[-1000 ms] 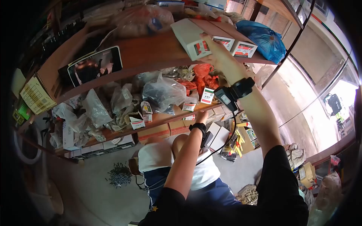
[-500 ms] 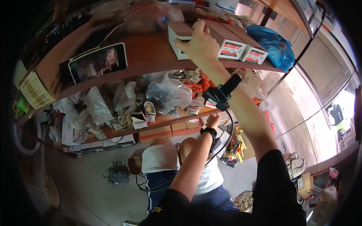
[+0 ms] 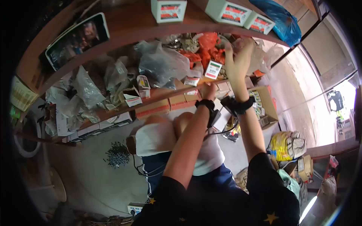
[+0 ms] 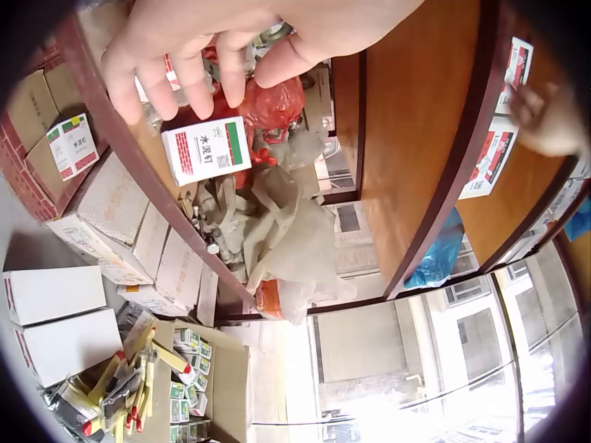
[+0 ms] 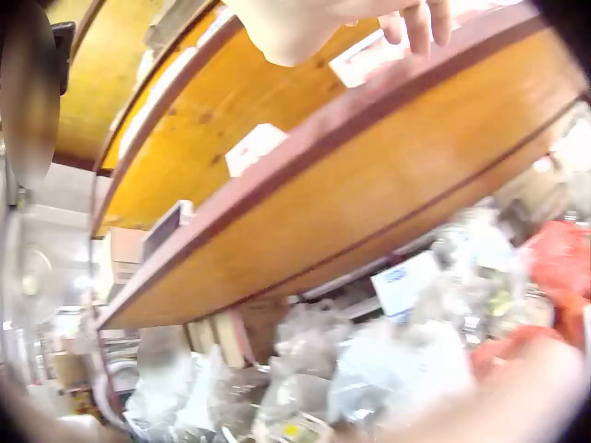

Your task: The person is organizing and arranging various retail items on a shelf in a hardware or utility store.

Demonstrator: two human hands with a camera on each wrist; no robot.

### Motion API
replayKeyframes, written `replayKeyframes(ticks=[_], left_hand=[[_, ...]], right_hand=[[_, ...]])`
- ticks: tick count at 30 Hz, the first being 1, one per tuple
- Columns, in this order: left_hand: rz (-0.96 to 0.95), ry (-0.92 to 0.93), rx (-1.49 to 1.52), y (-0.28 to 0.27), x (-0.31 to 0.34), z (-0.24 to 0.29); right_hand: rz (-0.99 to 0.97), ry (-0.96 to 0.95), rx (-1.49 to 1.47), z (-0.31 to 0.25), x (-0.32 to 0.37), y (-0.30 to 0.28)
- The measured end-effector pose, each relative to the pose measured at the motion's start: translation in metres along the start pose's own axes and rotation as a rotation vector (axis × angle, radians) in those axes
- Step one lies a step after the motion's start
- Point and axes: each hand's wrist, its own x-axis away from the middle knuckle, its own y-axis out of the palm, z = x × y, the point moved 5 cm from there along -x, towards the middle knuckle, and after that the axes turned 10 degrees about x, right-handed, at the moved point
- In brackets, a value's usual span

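Grey floor [image 3: 86, 154] is spreading below an upper shelf [image 3: 132, 36] and a lower shelf [image 3: 166, 95], the latter carrying plastic bags [image 3: 162, 66]. Between those bags and the shelf's front edge, a green-striped box [image 3: 213, 70] is standing, its printed face showing in the head and left wrist views. Red-labelled boxes [image 3: 169, 11] are sitting on the upper shelf, near a phone [image 3: 77, 39].

From the head, the left hand [image 3: 207, 90] is looking small and foreshortened, its fingers hard to read. The left wrist view is showing them plainly: they are bending loosely, spreading a little apart and holding nothing, with their tips hanging near the green-striped box. That view is also showing yellow-handled tools [image 4: 129, 378] beside a carton [image 4: 226, 369] of small boxes.

The right hand [image 3: 239, 62] is rising in front of the lower shelf's bags, thumb and fingers parting wide, holding nothing. Its forearm is pointing upward, while the left forearm is slanting forward and rightward. The right wrist view is blurring and cropping the right hand, showing only some fingers dangling.
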Motion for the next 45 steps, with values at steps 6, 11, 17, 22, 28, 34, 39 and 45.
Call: replayKeyframes(ticks=[6, 11, 17, 22, 28, 34, 39, 45], left_hand=[[-0.012, -0.13, 0.207, -0.027, 0.011, 0.02], [-0.151, 0.002, 0.097, -0.019, 0.004, 0.035], [-0.377, -0.37, 0.319, 0.006, 0.003, 0.037], [-0.292, -0.205, 0.342, 0.019, -0.018, 0.042], [-0.432, -0.363, 0.239, 0.025, -0.032, 0.029], [-0.442, -0.348, 0.222, 0.021, -0.03, 0.036], [-0.4, -0.298, 0.221, 0.016, -0.034, 0.02], [-0.373, -0.345, 0.227, 0.009, -0.036, 0.014]], right_hand=[[-0.36, 0.696, 0.352, 0.205, 0.278, 0.015], [-0.723, 1.372, 0.374, 0.223, 0.454, 0.038], [-0.771, 1.488, 0.51, 0.208, 0.504, 0.083], [-0.736, 1.559, 0.647, 0.207, 0.489, 0.095], [-0.69, 1.759, 0.813, 0.223, 0.52, 0.119], [-0.702, 1.809, 0.928, 0.23, 0.529, 0.134], [-0.921, 1.692, 0.837, 0.224, 0.501, 0.137], [-0.708, 1.811, 0.638, 0.227, 0.473, 0.117]])
